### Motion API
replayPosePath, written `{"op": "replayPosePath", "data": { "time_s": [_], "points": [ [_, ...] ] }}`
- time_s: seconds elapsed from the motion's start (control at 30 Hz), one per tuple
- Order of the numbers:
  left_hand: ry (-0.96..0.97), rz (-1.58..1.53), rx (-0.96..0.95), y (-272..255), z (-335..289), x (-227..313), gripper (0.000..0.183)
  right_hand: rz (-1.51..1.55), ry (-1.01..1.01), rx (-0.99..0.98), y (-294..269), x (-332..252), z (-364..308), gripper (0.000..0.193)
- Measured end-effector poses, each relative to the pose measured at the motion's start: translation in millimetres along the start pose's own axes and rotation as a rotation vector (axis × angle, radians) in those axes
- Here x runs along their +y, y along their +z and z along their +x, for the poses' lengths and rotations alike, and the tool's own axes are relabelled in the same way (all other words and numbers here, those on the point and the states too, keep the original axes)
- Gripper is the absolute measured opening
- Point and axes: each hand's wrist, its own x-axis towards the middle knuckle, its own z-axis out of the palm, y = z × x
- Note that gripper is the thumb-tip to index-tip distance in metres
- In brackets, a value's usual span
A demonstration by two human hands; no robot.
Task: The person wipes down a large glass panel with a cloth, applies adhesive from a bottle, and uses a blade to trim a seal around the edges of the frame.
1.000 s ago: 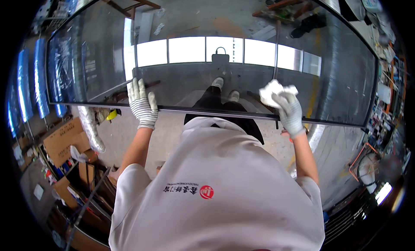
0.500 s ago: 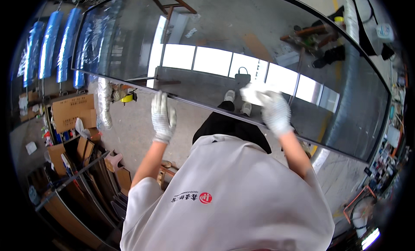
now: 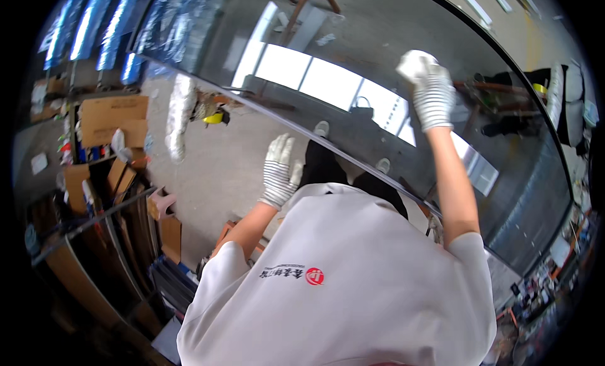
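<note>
A large framed glass pane (image 3: 365,45) stretches in front of me from the upper left to the lower right. Through it shows the floor, along with reflected bright windows. My right hand (image 3: 433,100), in a white glove with grey stripes, is closed around a crumpled white cloth (image 3: 416,65) over the glass, arm stretched out. In a matching glove, my left hand (image 3: 279,172) hangs short of the pane's near edge, fingers extended and holding nothing.
Blue-wrapped rolls (image 3: 91,26) stand at the far left. Below them are a cardboard box (image 3: 115,120), a rack of boards (image 3: 88,271) and a pink stool (image 3: 162,202). A plastic-wrapped bundle (image 3: 181,117) and a yellow tape roll (image 3: 214,118) lie on the floor. Clutter (image 3: 542,284) lines the right side.
My right hand has slid the white cloth farther out across the glass. My left hand has drawn back from the pane's near edge toward my body. The view has turned somewhat.
</note>
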Motion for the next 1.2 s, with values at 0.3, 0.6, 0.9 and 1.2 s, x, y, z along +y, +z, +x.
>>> {"op": "replayPosePath", "data": {
  "time_s": [0.3, 0.6, 0.9, 1.2],
  "points": [
    [0.117, -0.176, -0.051, -52.5, 49.6, -89.6, 0.046, 0.509, -0.379, -0.378, -30.2, -131.1, -108.6, 0.044],
    [-0.041, -0.206, -0.074, -76.0, 23.6, -120.2, 0.041, 0.408, -0.284, -0.186, -27.9, -92.6, -152.1, 0.04],
    [-0.456, 0.011, 0.087, -117.0, -114.6, -138.2, 0.039, 0.452, -0.584, -0.273, 41.8, -260.1, -44.9, 0.046],
    [-0.68, -0.053, 0.133, -146.5, -203.8, -234.5, 0.036, 0.331, -0.565, -0.222, 122.2, -440.1, 24.5, 0.056]
  ]
}}
